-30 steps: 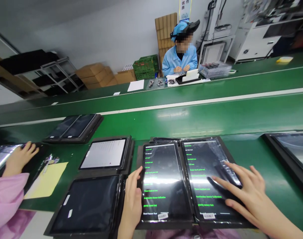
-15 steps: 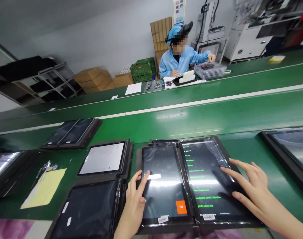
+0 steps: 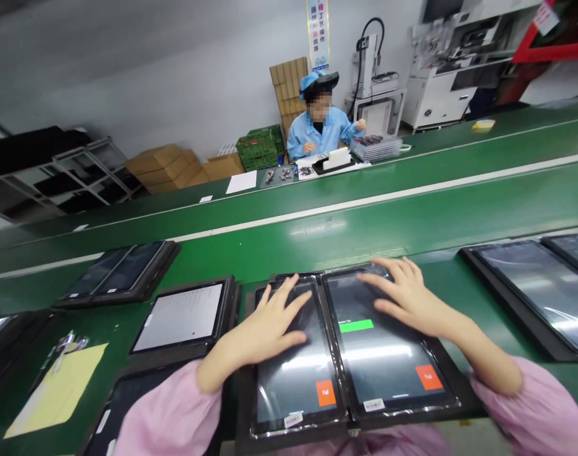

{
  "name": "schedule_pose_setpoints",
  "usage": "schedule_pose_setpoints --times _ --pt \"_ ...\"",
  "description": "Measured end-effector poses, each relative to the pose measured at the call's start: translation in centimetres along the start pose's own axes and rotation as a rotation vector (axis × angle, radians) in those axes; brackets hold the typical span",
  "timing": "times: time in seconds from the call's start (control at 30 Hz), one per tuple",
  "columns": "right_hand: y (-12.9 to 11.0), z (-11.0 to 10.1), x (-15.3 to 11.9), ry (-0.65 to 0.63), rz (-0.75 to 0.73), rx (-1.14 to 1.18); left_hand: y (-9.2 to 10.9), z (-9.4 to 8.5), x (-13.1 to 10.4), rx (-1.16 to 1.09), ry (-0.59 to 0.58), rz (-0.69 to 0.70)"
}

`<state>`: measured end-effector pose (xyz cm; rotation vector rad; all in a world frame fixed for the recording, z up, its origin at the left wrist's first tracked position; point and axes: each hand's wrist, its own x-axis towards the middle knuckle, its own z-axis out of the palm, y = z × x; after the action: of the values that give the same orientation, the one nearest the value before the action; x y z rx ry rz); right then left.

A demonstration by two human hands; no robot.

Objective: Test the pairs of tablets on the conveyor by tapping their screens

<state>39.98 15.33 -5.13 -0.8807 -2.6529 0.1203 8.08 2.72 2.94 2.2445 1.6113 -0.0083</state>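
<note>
tablets [image 3: 289, 373] under splayed left hand [image 3: 268, 325], splayed right hand [image 3: 412, 301]

the green bench [image 3: 251, 250] has a white strip [image 3: 312, 211] running along it. dark trays [image 3: 158, 271] lie on the near side — a yellow sheet [image 3: 75, 386] at the left, too. farther back lie a white sheet [image 3: 242, 182] and a stack of clear trays [image 3: 376, 149].
</note>
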Motion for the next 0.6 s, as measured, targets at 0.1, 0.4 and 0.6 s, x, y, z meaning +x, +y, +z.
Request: schedule_pose_setpoints --times 0.1,0.4,0.6 --pt "1.7 0.8 2.6 -0.071 0.177 -0.065 0.3 1.1 4.4 0.052 0.003 -0.087" --pt "1.7 0.0 1.0 0.001 0.04 -0.038 0.8 -0.4 1.8 -0.119 -0.058 0.089" --pt "0.9 1.2 2.9 0.056 0.148 -0.136 1.2 2.0 4.8 0.071 0.051 -0.03"
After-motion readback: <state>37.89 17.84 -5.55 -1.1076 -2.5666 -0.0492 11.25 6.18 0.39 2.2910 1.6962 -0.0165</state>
